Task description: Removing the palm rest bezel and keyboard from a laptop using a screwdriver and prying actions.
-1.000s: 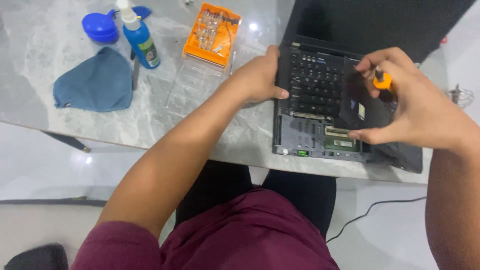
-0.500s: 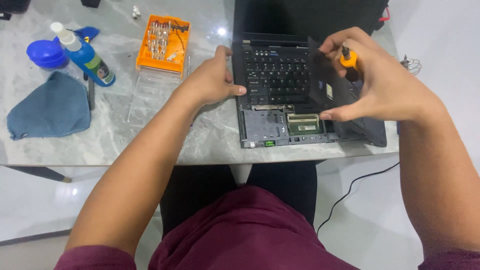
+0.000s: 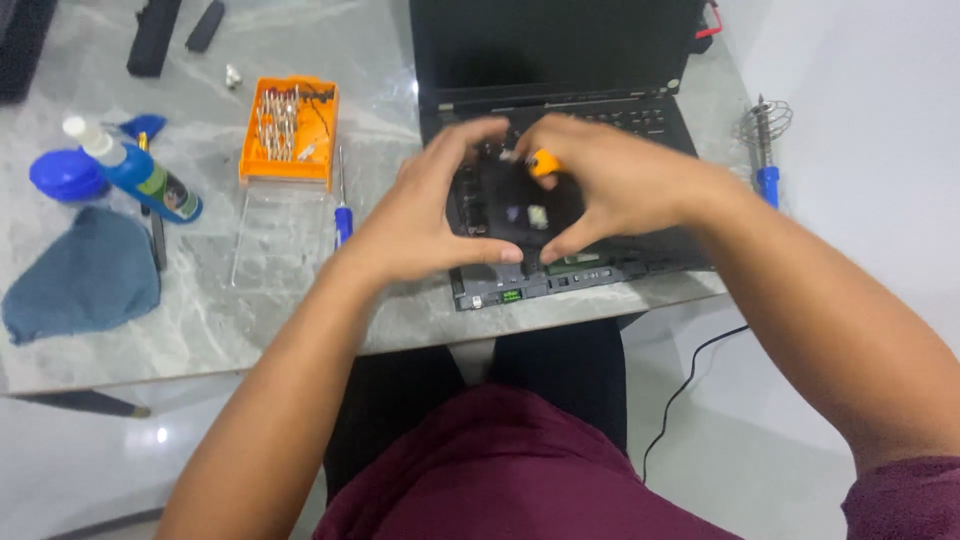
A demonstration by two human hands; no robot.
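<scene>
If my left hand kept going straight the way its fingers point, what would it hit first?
The left hand points up and right across the laptop. It would most likely meet the right hand and its orange-handled screwdriver first; the fingertips look nearly touching already, though depth is unclear.

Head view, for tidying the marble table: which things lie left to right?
Blue folded cloth → blue squeeze bottle → orange bit case → left hand → right hand → blue-handled soldering iron.

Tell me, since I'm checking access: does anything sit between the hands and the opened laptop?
Nothing visible does. The left hand and right hand both rest directly on the laptop, and the right holds an orange-handled screwdriver over its exposed area.
</scene>
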